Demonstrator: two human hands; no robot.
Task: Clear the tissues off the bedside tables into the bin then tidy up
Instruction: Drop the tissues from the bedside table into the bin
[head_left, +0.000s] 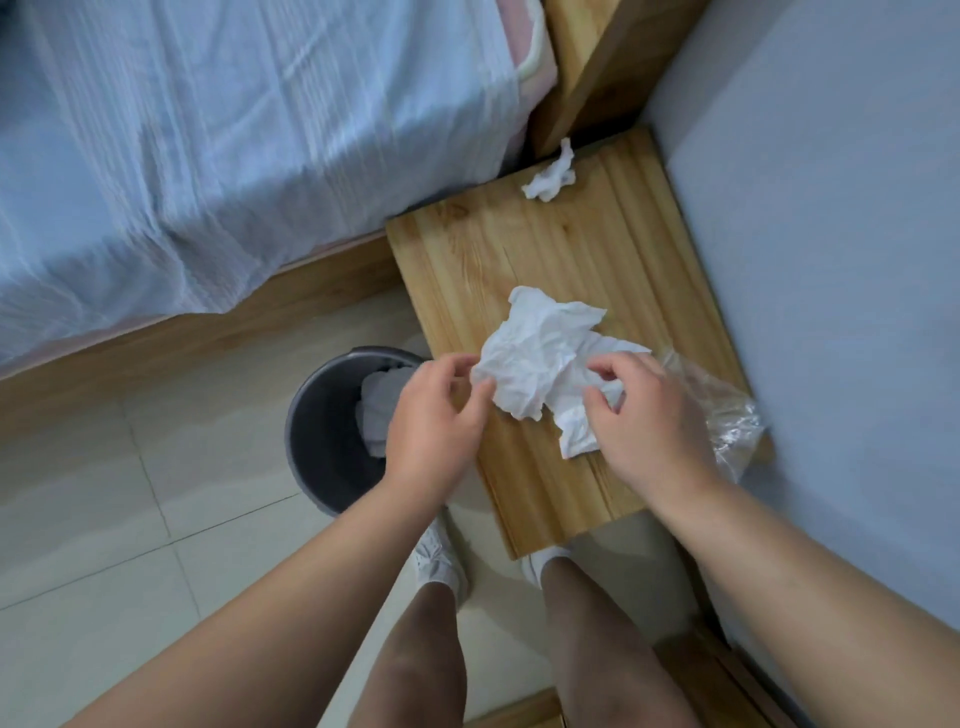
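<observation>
Crumpled tissue (540, 358), large, white: located over the near half of the wooden bedside table (571, 249) and held from both sides. Left hand (436, 410): fingers curled, the tissue's left edge pinched between thumb and fingertips. Right hand (644, 415): fingers curled down onto the right part of the tissue, which is gripped between thumb and fingers. A lower corner of the tissue is seen lying against the tabletop; whether the rest is lifted clear cannot be told.

Clear plastic wrapper (732, 421): noted just right of the right hand, at the table's right edge, partly hidden by that hand.

Grey round bin (322, 431): stood on the tiled floor (104, 493) just left of the table, partly covered by the left wrist. A white tissue wad (376, 410) is seen inside it.

Small tissue (549, 174): noted at the far corner of the tabletop, twisted and crumpled, well apart from both hands.

Bed (234, 156): covered with pale blue cloth, recorded beyond the bin at far left.
</observation>
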